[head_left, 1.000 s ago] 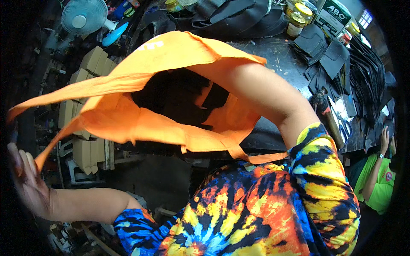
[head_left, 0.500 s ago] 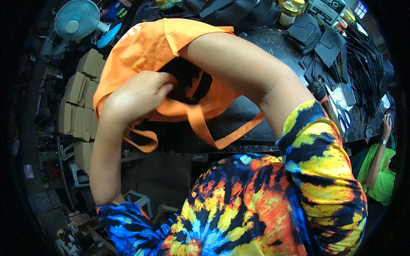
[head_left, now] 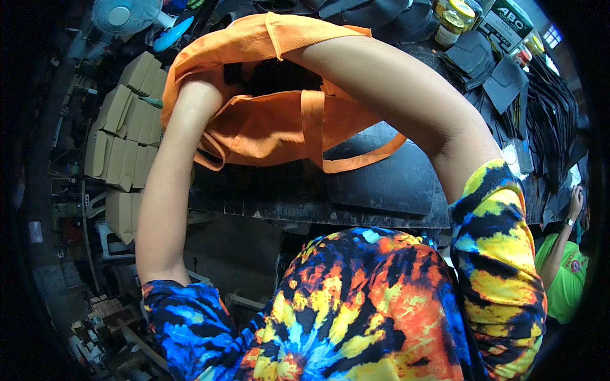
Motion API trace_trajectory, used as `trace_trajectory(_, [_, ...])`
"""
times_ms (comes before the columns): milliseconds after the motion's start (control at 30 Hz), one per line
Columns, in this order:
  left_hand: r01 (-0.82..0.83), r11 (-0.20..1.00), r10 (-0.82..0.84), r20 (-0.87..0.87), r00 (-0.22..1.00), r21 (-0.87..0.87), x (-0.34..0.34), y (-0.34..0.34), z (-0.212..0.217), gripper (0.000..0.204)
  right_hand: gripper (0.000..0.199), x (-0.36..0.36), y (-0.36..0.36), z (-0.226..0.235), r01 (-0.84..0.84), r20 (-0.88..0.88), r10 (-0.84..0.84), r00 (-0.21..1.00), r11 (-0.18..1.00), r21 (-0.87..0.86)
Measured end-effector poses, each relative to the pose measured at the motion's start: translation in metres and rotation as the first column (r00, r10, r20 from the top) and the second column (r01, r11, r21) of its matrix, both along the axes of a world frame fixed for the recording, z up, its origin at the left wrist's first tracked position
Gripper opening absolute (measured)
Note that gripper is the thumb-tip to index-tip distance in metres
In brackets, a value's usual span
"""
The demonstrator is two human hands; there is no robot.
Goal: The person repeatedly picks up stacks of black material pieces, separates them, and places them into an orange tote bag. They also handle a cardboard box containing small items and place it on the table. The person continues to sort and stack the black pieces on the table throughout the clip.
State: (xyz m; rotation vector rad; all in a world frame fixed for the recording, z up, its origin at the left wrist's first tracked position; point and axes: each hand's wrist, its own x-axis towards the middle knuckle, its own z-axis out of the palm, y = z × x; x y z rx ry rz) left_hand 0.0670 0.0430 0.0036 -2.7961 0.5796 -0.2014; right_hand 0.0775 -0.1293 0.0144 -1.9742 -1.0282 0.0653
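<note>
An orange fabric bag [head_left: 273, 127] with long handles is held up over the dark workbench [head_left: 381, 184]. My left hand [head_left: 194, 95] is pushed into the bag's mouth from the left, its fingers hidden by the cloth. My right forearm [head_left: 394, 82] goes in from the right, and that hand is fully hidden inside. Something black [head_left: 273, 76] shows in the opening between my arms. One handle loop [head_left: 362, 159] hangs down in front of the bench.
Stacks of cardboard boxes [head_left: 121, 127] stand on the left below a small fan [head_left: 121, 13]. Jars [head_left: 454, 19] and black sheet pieces [head_left: 502, 76] lie at the bench's far right. A person in a green shirt [head_left: 565, 279] is at the right edge.
My left hand came up from low at the left, gathered the spread bag, and is now inside its mouth. The bag went from stretched wide to bunched around both arms.
</note>
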Motion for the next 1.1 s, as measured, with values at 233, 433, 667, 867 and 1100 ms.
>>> trace_trajectory(233, [-0.167,0.981,0.151,-0.152,0.977,-0.098,-0.025,0.0,-0.014,0.064,0.039,0.0,-0.004,0.001,-0.012,-0.033,0.013,0.999,1.0,0.025])
trace_trajectory(433, [-0.164,0.984,0.145,-0.234,0.961,-0.063,0.0,-0.001,-0.013,0.075,0.038,0.0,0.0,-0.008,-0.033,-0.099,0.041,0.994,0.996,0.081])
trace_trajectory(667, [-0.087,0.996,0.087,-0.195,0.977,0.009,0.006,0.0,-0.024,0.083,0.033,-0.028,-0.02,0.008,0.023,-0.062,-0.035,0.997,0.984,-0.178])
trace_trajectory(867, [-0.163,0.987,0.162,-0.233,0.959,0.013,0.007,0.019,-0.018,0.078,0.041,-0.025,-0.03,-0.024,0.066,0.251,-0.063,0.966,0.998,-0.005])
trace_trajectory(1100, [-0.168,0.983,0.159,0.126,0.979,0.07,0.039,0.092,-0.02,0.071,0.031,-0.109,-0.026,-0.053,0.371,0.08,-0.375,0.924,0.927,0.054])
